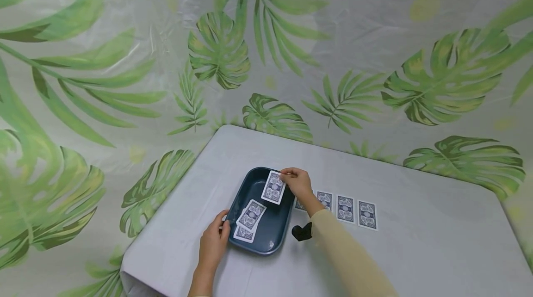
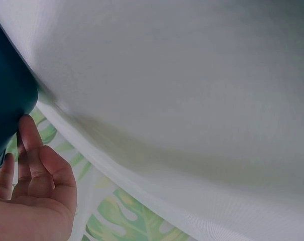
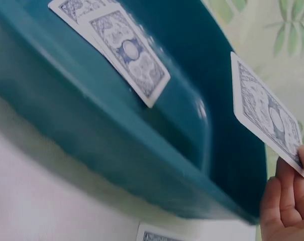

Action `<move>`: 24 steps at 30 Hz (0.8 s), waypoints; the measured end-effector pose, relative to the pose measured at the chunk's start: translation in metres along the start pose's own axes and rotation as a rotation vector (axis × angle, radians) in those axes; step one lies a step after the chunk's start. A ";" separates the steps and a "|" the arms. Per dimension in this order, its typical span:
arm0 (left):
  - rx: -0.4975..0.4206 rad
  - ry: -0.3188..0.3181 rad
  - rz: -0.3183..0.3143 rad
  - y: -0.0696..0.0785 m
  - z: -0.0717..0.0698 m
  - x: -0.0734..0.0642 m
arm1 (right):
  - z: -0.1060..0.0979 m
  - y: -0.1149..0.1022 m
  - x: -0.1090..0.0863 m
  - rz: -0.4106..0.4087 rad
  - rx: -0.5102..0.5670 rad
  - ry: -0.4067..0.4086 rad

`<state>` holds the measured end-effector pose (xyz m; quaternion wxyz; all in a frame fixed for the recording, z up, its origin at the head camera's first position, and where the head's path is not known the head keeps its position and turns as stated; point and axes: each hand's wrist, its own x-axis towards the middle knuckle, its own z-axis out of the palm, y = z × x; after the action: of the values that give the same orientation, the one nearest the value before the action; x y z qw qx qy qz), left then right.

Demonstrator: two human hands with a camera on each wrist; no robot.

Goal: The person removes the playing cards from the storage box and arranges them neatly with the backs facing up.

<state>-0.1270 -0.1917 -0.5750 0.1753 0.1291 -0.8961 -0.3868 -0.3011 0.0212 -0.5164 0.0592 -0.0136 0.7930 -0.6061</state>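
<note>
The white-draped counter has a fold hanging at its near left corner. On it, left of the middle, sits a dark blue tray with rounded corners. Overlapping cards lie in its near part, patterned backs up. Just right of the tray is a small black object, partly hidden by a cream sleeve, so I can't make out what it is. A little farther back, a row of four cards runs off to the right, backs up too, the leftmost partly hidden. Beyond the counter, a pale sheet printed with big green leaves fills the background.

Of the two hands, the left hand is the nearer: its fingers are loosely bent rather than clenched, tips against the tray's outer left side. The right hand reaches farther, at the tray's far right side, its thumb and fingertips pinching a card by the edge. That card, back up, is held above the tray's far part, apart from the overlapping ones.
</note>
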 end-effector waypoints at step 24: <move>0.004 -0.011 -0.012 0.002 0.001 -0.002 | -0.085 0.036 -0.001 0.054 -0.094 0.169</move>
<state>-0.1261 -0.1890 -0.5740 0.1680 0.1329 -0.8969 -0.3869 -0.3079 0.1123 -0.5290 0.0077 0.0560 0.8230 -0.5652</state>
